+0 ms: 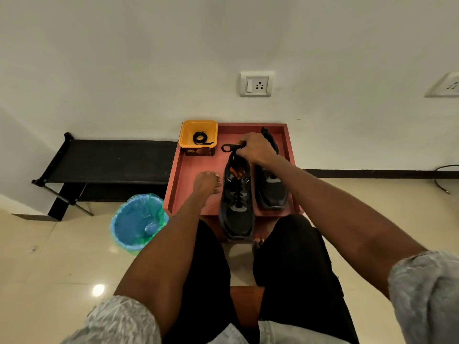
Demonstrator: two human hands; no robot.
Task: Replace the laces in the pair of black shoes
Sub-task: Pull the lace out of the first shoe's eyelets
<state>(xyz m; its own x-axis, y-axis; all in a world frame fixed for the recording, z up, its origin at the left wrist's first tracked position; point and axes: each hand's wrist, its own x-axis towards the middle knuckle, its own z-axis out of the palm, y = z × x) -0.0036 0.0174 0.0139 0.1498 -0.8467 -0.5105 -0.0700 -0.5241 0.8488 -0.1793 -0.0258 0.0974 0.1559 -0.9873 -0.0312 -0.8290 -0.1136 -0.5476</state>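
Two black shoes stand side by side on a red tray (191, 167). The left shoe (237, 209) has its toe over the tray's near edge and still carries a black lace (229, 147). My right hand (254, 148) pinches that lace's looped ends at the shoe's top. The right shoe (272, 189) lies partly under my right forearm. My left hand (207, 183) rests on the tray just left of the left shoe, fingers loosely curled, holding nothing. A coiled black lace (200, 138) lies in a yellow tub (198, 135) at the tray's far left corner.
A blue bin (137, 222) with a green liner stands on the floor left of the tray. A black folding bench (106, 165) sits along the wall further left. The wall with a socket (257, 84) is right behind the tray. My knees are just below the tray.
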